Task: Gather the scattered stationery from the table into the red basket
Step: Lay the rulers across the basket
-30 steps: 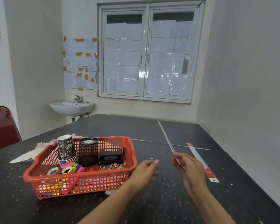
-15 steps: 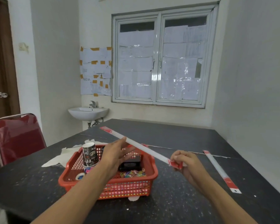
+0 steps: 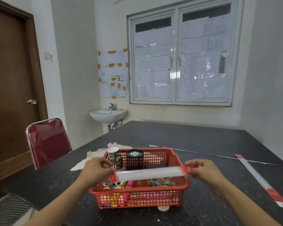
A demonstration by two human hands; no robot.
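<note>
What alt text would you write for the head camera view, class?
A left hand and right hand hold a clear ruler by its ends over a red basket of stationery on a dark table. A second ruler lies further right.

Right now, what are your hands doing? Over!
Left hand and right hand pinch the ruler by its ends. Held across red basket, not in. On table: second ruler, right side.
</note>
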